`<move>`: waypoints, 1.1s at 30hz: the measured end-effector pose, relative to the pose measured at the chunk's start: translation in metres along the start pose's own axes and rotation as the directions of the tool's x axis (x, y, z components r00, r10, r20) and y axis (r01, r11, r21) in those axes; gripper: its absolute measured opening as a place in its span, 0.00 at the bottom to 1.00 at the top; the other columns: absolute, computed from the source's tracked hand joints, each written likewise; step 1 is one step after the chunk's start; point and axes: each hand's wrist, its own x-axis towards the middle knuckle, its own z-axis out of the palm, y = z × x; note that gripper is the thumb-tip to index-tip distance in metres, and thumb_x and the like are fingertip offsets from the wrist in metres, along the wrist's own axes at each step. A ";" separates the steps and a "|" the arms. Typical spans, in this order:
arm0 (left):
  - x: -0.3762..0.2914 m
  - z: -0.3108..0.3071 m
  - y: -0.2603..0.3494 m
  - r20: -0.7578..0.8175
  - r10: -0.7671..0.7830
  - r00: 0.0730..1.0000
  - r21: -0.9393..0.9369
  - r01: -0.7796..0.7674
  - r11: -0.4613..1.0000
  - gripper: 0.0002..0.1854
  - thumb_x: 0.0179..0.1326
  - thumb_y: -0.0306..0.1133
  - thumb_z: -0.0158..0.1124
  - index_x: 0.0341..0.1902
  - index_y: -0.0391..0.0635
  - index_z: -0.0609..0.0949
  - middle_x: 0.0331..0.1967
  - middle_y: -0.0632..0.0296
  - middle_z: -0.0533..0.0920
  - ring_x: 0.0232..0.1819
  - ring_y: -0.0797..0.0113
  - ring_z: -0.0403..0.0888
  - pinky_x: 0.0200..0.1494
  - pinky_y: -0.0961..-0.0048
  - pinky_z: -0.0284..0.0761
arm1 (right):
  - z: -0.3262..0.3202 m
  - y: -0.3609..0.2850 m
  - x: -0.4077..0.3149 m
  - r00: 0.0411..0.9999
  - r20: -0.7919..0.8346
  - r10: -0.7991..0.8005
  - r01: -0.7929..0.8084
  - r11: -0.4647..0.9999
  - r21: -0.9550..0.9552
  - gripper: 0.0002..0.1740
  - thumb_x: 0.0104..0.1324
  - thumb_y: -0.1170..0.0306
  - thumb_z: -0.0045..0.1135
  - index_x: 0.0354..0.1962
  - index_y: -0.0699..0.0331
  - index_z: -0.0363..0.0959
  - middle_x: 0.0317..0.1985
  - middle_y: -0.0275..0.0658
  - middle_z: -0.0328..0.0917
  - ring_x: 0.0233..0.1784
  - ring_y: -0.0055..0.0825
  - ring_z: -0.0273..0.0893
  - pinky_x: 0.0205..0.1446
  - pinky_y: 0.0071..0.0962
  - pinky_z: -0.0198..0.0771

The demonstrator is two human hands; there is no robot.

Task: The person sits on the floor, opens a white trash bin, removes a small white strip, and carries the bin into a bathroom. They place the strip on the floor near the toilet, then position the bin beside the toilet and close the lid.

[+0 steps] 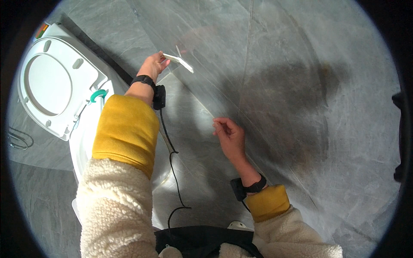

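My left hand (154, 65) reaches out past the toilet, its fingers on the near end of a thin white angled piece (183, 63). A narrow upright part stands near the middle of that piece; what exactly it is I cannot tell. Bent fingers bring the thumb and index fingertip of my right hand (229, 137) close together, over the grey tiles; nothing shows between them. Each wrist wears a black strap with a small black box and a cable.
At the left stands a white toilet, its seat and lid (76, 63) raised, with a green ring (97, 95) near the hinge. Grey marbled tiles (200, 167) surround it. A black cable (176, 180) hangs from the left wrist box. A white shoe (237, 224) shows at the bottom.
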 end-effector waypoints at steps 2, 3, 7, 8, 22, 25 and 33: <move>0.001 -0.001 0.000 0.017 0.006 1.000 0.002 -0.006 1.000 0.08 0.67 0.33 0.56 0.44 0.41 0.75 0.40 0.57 0.78 0.41 0.61 0.79 0.33 0.62 0.87 | 0.000 0.002 0.000 1.000 -0.006 -0.001 0.001 1.000 -0.014 0.07 0.68 0.69 0.56 0.39 0.63 0.78 0.32 0.32 0.82 0.31 0.16 0.79 0.33 0.18 0.73; 0.001 -0.001 0.000 0.036 0.009 0.999 0.010 -0.009 1.000 0.08 0.67 0.33 0.56 0.44 0.41 0.75 0.40 0.57 0.78 0.41 0.61 0.79 0.33 0.63 0.87 | -0.001 0.003 -0.001 1.000 0.000 0.009 -0.009 1.000 0.005 0.07 0.68 0.69 0.56 0.39 0.63 0.78 0.32 0.31 0.82 0.31 0.16 0.79 0.33 0.18 0.73; -0.001 -0.001 -0.002 0.028 -0.006 1.000 0.047 0.004 0.999 0.09 0.66 0.33 0.57 0.44 0.41 0.75 0.40 0.58 0.78 0.41 0.62 0.78 0.33 0.65 0.87 | -0.001 0.004 -0.002 1.000 0.007 0.021 -0.021 1.000 -0.005 0.07 0.67 0.70 0.56 0.40 0.63 0.78 0.32 0.31 0.82 0.30 0.16 0.79 0.33 0.18 0.73; -0.002 0.000 -0.002 0.025 -0.010 1.000 0.040 0.009 0.999 0.09 0.67 0.34 0.57 0.44 0.41 0.75 0.40 0.58 0.78 0.40 0.63 0.78 0.32 0.65 0.87 | -0.002 0.004 -0.002 0.999 0.013 0.032 -0.031 0.999 -0.032 0.07 0.67 0.70 0.56 0.40 0.63 0.78 0.32 0.31 0.82 0.30 0.16 0.79 0.33 0.18 0.73; -0.007 0.009 0.009 0.148 -0.019 0.989 0.179 -0.008 0.984 0.11 0.68 0.34 0.54 0.44 0.38 0.76 0.39 0.58 0.79 0.35 0.64 0.80 0.28 0.74 0.85 | 0.000 0.008 -0.007 0.993 0.061 0.100 -0.097 0.994 -0.049 0.07 0.67 0.70 0.56 0.40 0.64 0.78 0.35 0.34 0.82 0.32 0.19 0.81 0.35 0.20 0.75; -0.004 0.013 0.005 0.215 -0.008 0.977 0.305 -0.059 0.951 0.11 0.67 0.32 0.55 0.45 0.37 0.76 0.38 0.57 0.79 0.32 0.64 0.81 0.27 0.74 0.85 | 0.002 0.009 -0.007 0.988 0.057 0.140 -0.139 0.990 -0.031 0.08 0.67 0.70 0.56 0.40 0.64 0.78 0.35 0.34 0.82 0.32 0.19 0.81 0.36 0.20 0.76; -0.003 -0.001 -0.013 0.097 0.050 0.994 0.148 -0.065 0.987 0.12 0.65 0.29 0.57 0.47 0.34 0.74 0.40 0.53 0.76 0.34 0.60 0.79 0.29 0.69 0.86 | -0.004 0.011 -0.011 0.987 0.063 0.148 -0.143 0.987 -0.076 0.07 0.67 0.69 0.55 0.40 0.63 0.78 0.33 0.33 0.82 0.32 0.18 0.80 0.36 0.19 0.74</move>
